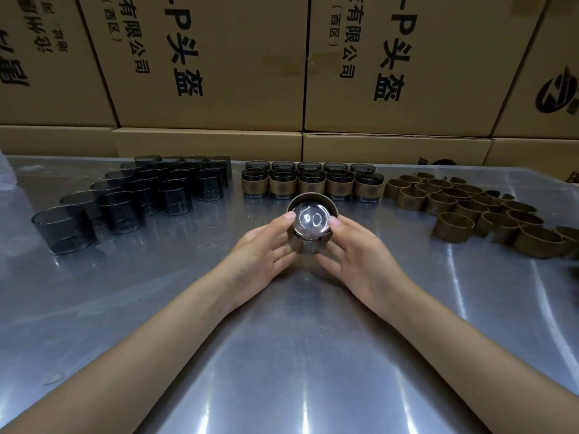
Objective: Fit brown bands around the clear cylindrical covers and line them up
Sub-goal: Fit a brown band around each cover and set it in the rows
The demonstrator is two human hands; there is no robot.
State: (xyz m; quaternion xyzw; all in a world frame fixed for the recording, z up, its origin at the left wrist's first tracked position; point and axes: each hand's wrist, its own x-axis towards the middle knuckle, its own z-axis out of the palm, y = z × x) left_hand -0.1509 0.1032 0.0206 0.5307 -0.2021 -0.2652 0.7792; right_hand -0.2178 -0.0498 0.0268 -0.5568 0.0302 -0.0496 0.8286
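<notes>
Head view, centre of the frame: a clear cylindrical cover (310, 218) sits between both hands with a brown band (308, 245) around it, its open or flat end turned up toward the camera so that a bright ring of reflected light shows on it. The band's upper rim arcs behind the cover, and its lower part shows beneath the cover between the palms. The left hand (266, 250) grips the piece from the left, thumb tip on the cover's upper left edge and fingers curled under it. The right hand (357, 255) grips it from the right in mirror fashion, thumb on the upper right edge, fingers wrapped below. Whether the piece rests on the metal table (300, 355) or is held just above it cannot be told.

Just beyond the hands, in the upper middle, stand the finished covers (311, 183) in two neat rows, each wearing its band, set close side by side. To the upper left, a group of bare covers (147, 192) stands upright in slanting rows that run down toward the left edge. To the right, loose bands (470, 208) stand on their rims in a crowded spread reaching the right edge. Behind the table, stacked cardboard boxes (219, 57) with dark printed characters fill the top of the frame.
</notes>
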